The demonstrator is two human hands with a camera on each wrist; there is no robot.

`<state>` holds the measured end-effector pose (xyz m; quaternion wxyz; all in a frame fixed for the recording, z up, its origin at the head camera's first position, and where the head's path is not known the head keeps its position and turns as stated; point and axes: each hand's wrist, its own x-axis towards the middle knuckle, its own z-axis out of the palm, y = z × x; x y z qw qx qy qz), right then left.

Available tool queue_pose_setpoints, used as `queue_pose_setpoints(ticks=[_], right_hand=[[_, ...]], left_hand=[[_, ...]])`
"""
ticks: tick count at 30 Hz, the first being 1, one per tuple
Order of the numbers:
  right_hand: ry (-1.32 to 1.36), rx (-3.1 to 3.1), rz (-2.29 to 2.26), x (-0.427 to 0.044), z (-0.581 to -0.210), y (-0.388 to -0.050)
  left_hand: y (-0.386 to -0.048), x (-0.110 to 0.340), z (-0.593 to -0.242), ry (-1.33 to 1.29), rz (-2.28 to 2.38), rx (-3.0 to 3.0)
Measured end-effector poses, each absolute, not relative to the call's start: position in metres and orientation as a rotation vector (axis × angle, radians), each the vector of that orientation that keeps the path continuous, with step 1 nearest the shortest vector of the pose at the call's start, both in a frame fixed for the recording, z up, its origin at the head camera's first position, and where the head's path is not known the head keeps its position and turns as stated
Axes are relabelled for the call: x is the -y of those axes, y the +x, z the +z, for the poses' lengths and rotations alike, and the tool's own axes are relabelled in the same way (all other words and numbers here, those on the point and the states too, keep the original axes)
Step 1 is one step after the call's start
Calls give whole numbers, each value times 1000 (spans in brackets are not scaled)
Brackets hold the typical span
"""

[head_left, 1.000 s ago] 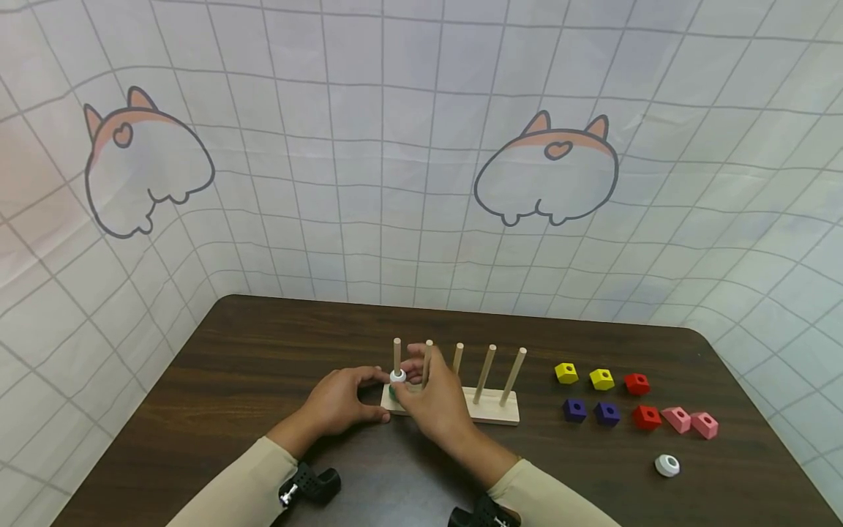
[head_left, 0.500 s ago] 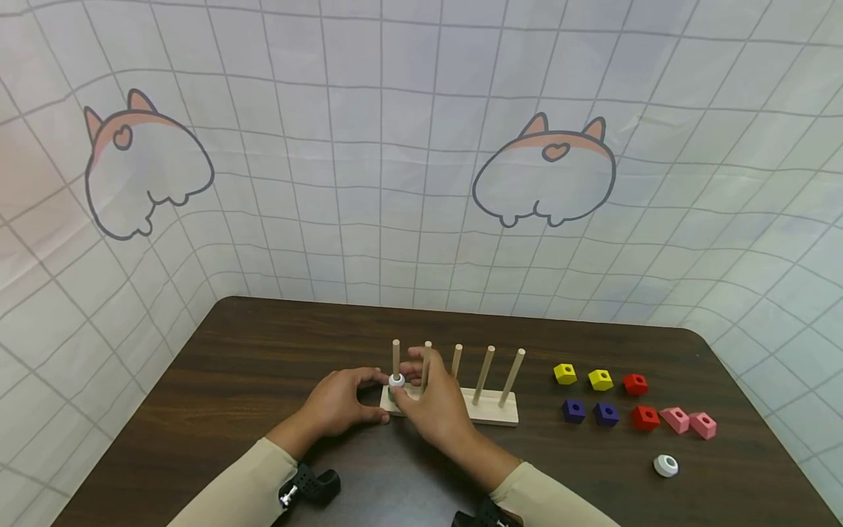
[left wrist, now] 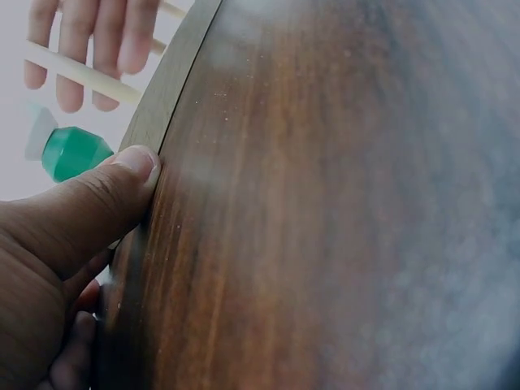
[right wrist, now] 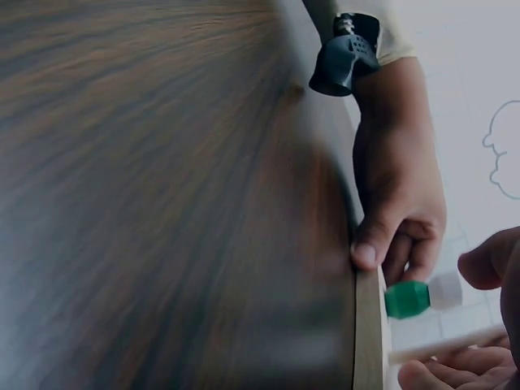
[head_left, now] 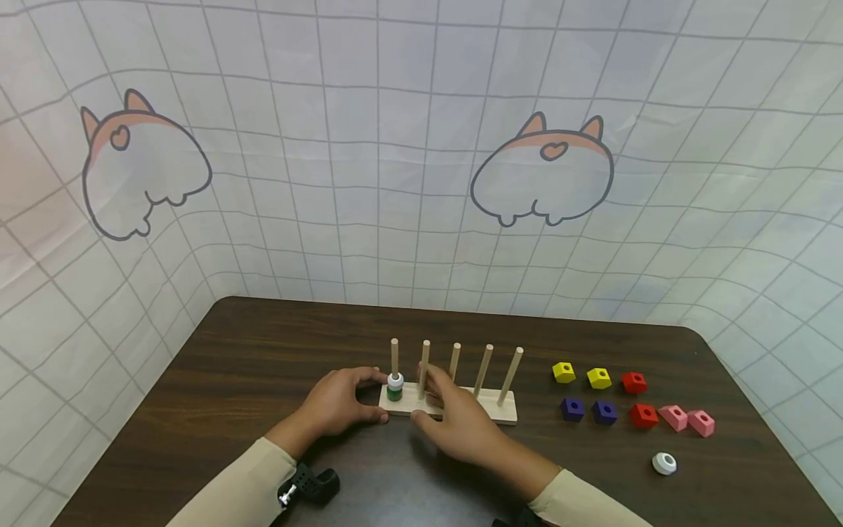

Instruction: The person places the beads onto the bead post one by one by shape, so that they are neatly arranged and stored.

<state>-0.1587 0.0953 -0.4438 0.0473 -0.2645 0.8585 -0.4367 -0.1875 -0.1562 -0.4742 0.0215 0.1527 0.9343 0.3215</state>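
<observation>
A wooden peg board (head_left: pixel 410 404) with several upright pegs stands on the table. On its leftmost peg a white bead (head_left: pixel 395 380) sits on top of a green bead (head_left: pixel 394 395). My left hand (head_left: pixel 337 399) grips the board's left end; in the left wrist view its thumb (left wrist: pixel 122 175) presses the front edge beside the green bead (left wrist: pixel 75 153). Holding nothing, my right hand (head_left: pixel 461 421) is over the middle of the board near the second and third pegs, fingers apart. The right wrist view shows a gap between its thumb (right wrist: pixel 487 260) and the white bead (right wrist: pixel 445 291).
To the right lie two yellow blocks (head_left: pixel 581 375), two purple blocks (head_left: pixel 588 411), two red blocks (head_left: pixel 644 416) and two pink blocks (head_left: pixel 701 422), all with holes. A loose white bead (head_left: pixel 664 463) lies nearer the front. A patterned curtain (head_left: pixel 369 219) hangs behind the table.
My right hand has let go of the white bead and moved right, away from the leftmost peg. The bead is now down on the green one. My left hand has stayed put.
</observation>
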Motion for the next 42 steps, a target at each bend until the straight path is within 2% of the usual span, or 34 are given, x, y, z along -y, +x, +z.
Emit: queue_pose_setpoints(ticks=[19,35,42], right_hand=[[-947,-2661,-1267,-190,-448,-143],[-648,-3060,-1051,-278,-443,-124],[-596,-3171,-944,-311,-442,-119]], left_hand=[[-187,154,-473,452,990,-2910],[-187,153,-471,453,993,-2909],[-186,154,-473,446,997,-2912]])
